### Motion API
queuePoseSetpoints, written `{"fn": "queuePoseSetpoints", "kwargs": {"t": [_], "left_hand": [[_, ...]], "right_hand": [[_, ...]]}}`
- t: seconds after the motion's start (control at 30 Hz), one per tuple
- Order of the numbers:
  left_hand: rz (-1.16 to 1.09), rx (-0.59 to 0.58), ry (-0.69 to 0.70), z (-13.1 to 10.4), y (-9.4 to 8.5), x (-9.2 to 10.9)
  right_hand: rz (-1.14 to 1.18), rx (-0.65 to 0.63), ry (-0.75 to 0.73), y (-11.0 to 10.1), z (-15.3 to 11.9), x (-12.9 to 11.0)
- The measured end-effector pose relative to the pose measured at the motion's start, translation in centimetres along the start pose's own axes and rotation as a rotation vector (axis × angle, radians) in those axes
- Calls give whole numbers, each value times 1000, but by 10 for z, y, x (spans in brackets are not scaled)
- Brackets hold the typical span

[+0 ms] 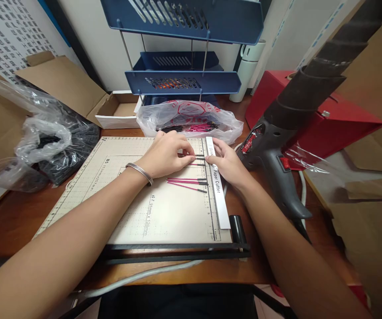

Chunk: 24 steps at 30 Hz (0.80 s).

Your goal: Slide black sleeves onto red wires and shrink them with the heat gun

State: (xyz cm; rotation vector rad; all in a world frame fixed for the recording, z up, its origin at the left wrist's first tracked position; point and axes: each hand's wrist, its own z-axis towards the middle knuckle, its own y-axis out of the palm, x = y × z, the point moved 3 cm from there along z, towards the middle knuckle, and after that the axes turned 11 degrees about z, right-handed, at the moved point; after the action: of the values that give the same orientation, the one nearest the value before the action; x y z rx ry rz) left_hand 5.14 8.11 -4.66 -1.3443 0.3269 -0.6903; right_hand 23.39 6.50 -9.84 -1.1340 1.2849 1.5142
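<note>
A cream paper cutter board (pixel 177 217) printed with grid lines lies on the desk, a white strip (pixel 220 199) marked "Paper Cutter" along its right side. My left hand (pixel 173 153) rests over the upper part of the board, thumb and finger pinched on a thin wire with a black end. Below it, several pink wires (pixel 184 180) with black ends lie roughly side by side, tips toward the strip. My right hand (pixel 227 165) curls around the strip's upper part, its thumb by the black wire ends (pixel 200 157). What its fingers grip is partly hidden.
Behind the board sits a clear plastic bag (pixel 231 126) of pink and black wires. A grey heat gun (pixel 277 146) stands at right before a red box (pixel 340 119). Blue tiered shelves (pixel 184 82) rise behind. Left are an open carton (pixel 68 82) and a bag of black pieces (pixel 68 150).
</note>
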Motion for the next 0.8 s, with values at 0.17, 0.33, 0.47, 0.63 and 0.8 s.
{"fn": "queuePoseSetpoints", "kwargs": {"t": [0.17,0.33,0.47,0.63,0.8], "left_hand": [[1,-7,13,0,0,1],[-8,3,18,0,1,0],[-6,-3,32,1,2,2],[-8,9,39,2,2,3],[-9,11,47,2,2,3]], "right_hand": [[-2,-5,1,-2,0,1],[-9,-11,-9,-2,1,2],[6,3,-6,-2,0,2],[-8,5,-9,-3,0,1],[-17,-4,-20,-4,1,3]]}}
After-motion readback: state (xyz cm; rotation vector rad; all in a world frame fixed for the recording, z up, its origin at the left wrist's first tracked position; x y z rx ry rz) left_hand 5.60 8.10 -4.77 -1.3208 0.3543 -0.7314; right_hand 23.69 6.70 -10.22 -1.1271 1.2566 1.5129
